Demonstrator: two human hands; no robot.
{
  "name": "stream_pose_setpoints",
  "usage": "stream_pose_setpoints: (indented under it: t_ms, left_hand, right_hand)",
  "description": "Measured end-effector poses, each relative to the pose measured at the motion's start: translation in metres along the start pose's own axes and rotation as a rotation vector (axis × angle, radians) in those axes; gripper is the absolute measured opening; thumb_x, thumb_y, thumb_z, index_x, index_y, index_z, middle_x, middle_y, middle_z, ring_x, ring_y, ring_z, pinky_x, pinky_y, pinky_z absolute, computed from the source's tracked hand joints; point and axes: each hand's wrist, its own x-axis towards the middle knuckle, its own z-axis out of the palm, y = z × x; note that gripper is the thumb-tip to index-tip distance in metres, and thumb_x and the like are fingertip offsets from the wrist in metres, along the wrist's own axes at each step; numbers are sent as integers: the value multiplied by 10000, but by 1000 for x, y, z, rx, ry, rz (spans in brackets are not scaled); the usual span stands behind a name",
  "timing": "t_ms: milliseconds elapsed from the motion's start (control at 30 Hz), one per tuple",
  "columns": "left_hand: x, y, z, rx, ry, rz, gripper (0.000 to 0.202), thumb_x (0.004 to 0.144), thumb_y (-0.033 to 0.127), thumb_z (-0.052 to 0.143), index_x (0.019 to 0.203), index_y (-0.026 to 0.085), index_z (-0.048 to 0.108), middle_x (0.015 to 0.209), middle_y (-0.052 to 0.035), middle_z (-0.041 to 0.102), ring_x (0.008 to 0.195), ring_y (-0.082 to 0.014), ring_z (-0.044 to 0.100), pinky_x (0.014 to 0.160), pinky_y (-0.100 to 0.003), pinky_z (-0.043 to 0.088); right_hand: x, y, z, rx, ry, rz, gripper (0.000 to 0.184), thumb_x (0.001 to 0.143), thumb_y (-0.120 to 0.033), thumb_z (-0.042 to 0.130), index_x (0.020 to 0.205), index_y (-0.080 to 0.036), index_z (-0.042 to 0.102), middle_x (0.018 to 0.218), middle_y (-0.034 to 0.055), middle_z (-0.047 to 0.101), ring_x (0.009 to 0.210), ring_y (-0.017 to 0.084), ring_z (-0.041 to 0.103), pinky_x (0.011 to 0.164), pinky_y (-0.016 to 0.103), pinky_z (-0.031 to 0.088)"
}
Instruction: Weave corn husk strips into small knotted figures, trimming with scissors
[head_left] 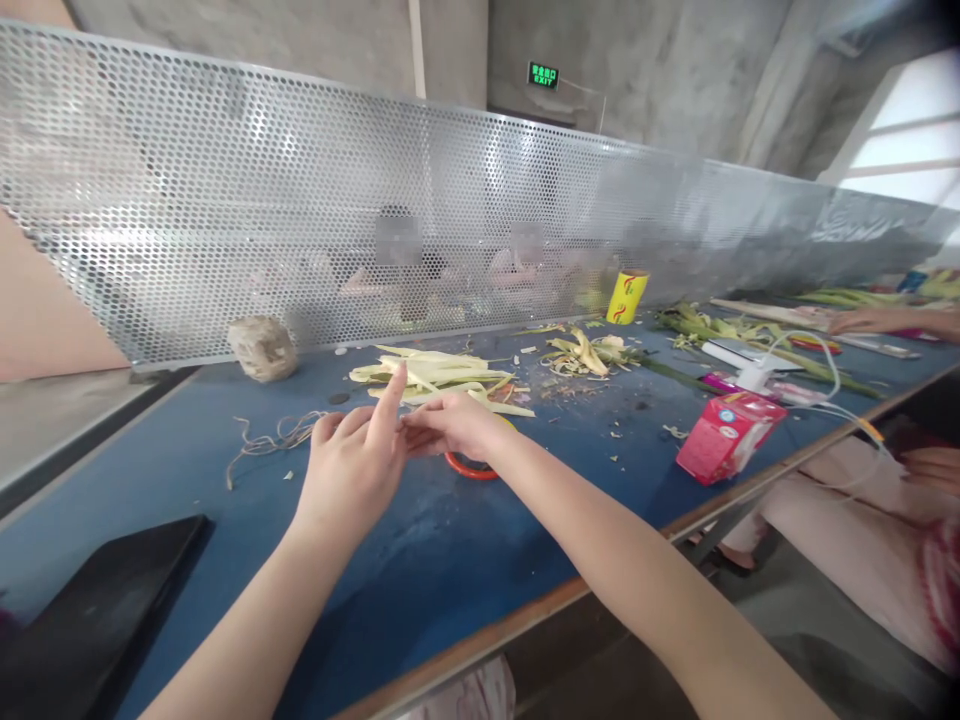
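Left hand and right hand meet above a blue worktop, left index finger raised, other fingers bent, whether they grasp anything cannot be told, pale leaf strips lie just beyond, loose twine to the left, orange-red loop by the right hand

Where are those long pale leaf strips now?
In the head view, the pale leaf strips lie slightly left of the middle, on the blue table just beyond the left hand and right hand, with tangled string to their left.
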Motion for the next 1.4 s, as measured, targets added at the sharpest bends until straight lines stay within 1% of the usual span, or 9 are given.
stream_pose_setpoints:
  t_ms: [133,300,433,567,633,833,967,1200,1400]
  left_hand:
    - [0,1,-2,-201,-42,-179,742,788,225,509,1413,166,113,893,-54,698,908,-248,628,844,-434,427]
    - [0,0,-1,-585,-90,-425,852,730,273,574,1409,160,72,1041,-94,664,925,-203,640,792,-363,499]
    - [3,-1,0,-771,-142,-542,813,707,277,592,1388,174,160,954,-77,688,836,-204,659,726,-361,519]
    - [4,-2,1,-1024,-182,-725,946,632,315,668,1382,114,127,1000,-141,672,786,-217,659,660,-356,533]
    - [3,-2,1,-1066,-209,-740,961,625,333,677,1381,109,128,997,-149,671,794,-226,657,651,-359,534]
    - [1,-2,0,-888,-223,-594,798,683,274,616,1358,134,214,851,-72,701,816,-213,658,766,-389,502]
    - [2,1,-1,-854,-228,-544,815,679,237,602,1372,129,187,837,-54,702,815,-199,651,787,-385,488]
    - [4,1,-1,-1136,-266,-701,841,650,287,643,1351,106,215,830,-64,685,748,-193,640,658,-324,492]
    - [6,0,-4,-1142,-240,-788,773,683,308,615,1338,91,265,769,-44,695,644,-153,609,621,-291,462]
  right_hand:
    - [0,0,-5,-43,-9,-16,177,805,-75,545,654,-120,627,566,21,632,557,117,630,707,302,540]
    - [1,2,-10,-152,-17,-113,85,739,-161,646,654,-160,644,636,15,647,612,126,627,700,305,527]
    - [1,2,-13,-419,44,-268,84,722,-216,661,672,-148,661,665,28,652,629,133,604,639,280,492]
    - [-6,0,-16,-770,93,-446,104,742,-233,634,729,-144,687,724,48,680,692,149,615,650,264,462]
    - [-11,-2,-17,-912,111,-493,113,760,-239,614,749,-154,689,720,40,680,691,144,615,640,251,452]
    - [-23,-7,-16,-1385,165,-638,105,787,-233,592,780,-177,680,729,22,661,671,128,576,591,235,383]
    - [-27,-3,-12,-1705,218,-795,140,823,-207,534,780,-165,660,761,34,653,711,141,563,570,248,336]
    - [-35,7,-9,-1858,409,-1027,268,878,-233,418,706,-169,614,670,15,604,615,119,519,540,264,284]
    - [-42,9,-6,-2010,424,-1136,310,874,-129,376,631,-166,564,624,17,568,542,101,458,512,283,247]
